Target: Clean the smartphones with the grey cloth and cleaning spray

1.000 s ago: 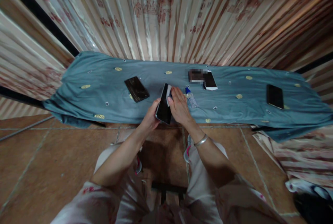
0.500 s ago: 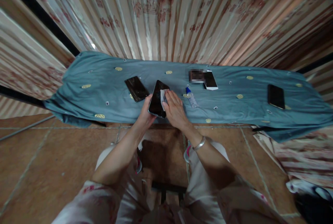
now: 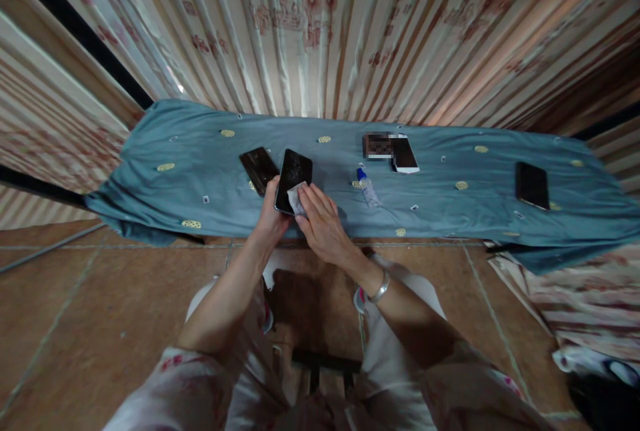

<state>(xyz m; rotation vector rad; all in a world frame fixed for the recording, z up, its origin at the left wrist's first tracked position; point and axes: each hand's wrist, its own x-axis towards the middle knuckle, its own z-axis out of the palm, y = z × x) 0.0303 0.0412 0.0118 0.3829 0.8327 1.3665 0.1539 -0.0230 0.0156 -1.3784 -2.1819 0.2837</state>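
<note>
Centrally, black phone (image 3: 293, 179) held upright-ish, screen toward camera, just above near edge of the blue cloth-covered table (image 3: 175, 197); left hand (image 3: 271, 212) clamped on its lower left edge, right hand (image 3: 323, 227) closed on a small white wipe (image 3: 297, 198) pressed against lower screen. Second black phone (image 3: 258, 169) lies flat just left, partly behind the held one. Small spray bottle (image 3: 367, 187) lies on cloth to the right, white phone (image 3: 403, 154) beyond it, another dark phone (image 3: 531, 185) far right. Silver bangle (image 3: 379, 289) on right wrist. Patterned curtain (image 3: 320, 31) behind
</note>
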